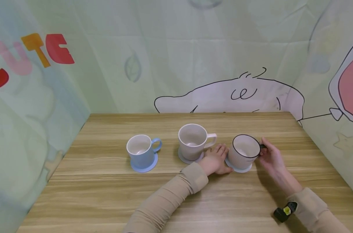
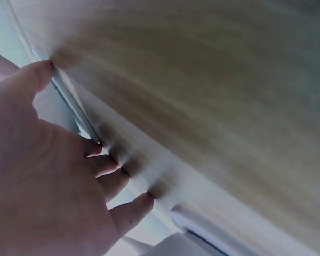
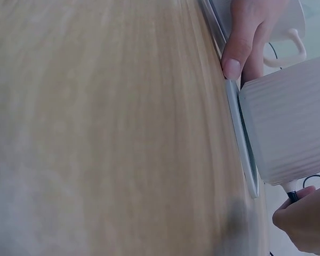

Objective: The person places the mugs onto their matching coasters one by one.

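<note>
A pale ribbed mug [image 1: 237, 160] with a dark rim and a black handle stands over a pale round coaster [image 1: 242, 170], right of the table's middle. My right hand [image 1: 272, 160] pinches its handle from the right. In the right wrist view the mug [image 3: 290, 122] leans slightly over the coaster [image 3: 239, 138]; whether its base fully rests there, I cannot tell. My left hand [image 1: 216, 160] lies palm down at the coaster's left side. Its thumb touches the coaster's edge, and the other fingers [image 2: 113, 182] extend with their tips on the table.
A white mug [image 1: 191, 147] on a grey coaster [image 1: 182, 158] stands just left of my left hand, its handle close to the fingers. Farther left is a blue mug [image 1: 141, 157] on a blue coaster [image 1: 149, 168]. A printed cloth [image 1: 106, 64] hangs behind the wooden table [image 1: 92, 200].
</note>
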Motion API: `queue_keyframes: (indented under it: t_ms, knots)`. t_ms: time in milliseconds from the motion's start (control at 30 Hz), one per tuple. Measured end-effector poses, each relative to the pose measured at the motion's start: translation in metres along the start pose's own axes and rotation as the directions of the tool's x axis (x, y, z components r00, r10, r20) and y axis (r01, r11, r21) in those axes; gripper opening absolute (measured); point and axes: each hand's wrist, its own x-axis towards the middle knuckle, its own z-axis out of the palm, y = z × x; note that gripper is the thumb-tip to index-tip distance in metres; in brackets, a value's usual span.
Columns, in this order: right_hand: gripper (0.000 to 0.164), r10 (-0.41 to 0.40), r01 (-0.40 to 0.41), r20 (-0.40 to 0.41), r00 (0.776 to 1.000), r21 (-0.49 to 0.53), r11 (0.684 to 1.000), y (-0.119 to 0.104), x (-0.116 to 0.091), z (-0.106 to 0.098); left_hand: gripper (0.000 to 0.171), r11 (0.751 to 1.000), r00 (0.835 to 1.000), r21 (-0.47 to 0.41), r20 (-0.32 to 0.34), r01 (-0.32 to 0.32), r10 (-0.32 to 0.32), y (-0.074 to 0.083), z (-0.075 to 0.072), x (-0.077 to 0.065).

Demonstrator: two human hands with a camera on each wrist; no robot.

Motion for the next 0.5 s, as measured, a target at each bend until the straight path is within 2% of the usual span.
queue_keyframes:
  t_ms: [267,500]
  knots:
    - [0.046,-0.008,0.008,0.012,1.000,-0.005,1.000,0.0019,0.0013,-0.0007,0.086,1.000,1.000,0.001,0.007,0.000,0.000,0.0000,0.0012,0.0024]
    - [0.046,-0.006,0.006,0.010,1.000,0.008,1.000,0.0021,0.0014,-0.0005,0.085,1.000,1.000,-0.007,0.008,0.003,-0.003,0.0000,-0.0019,-0.0033]
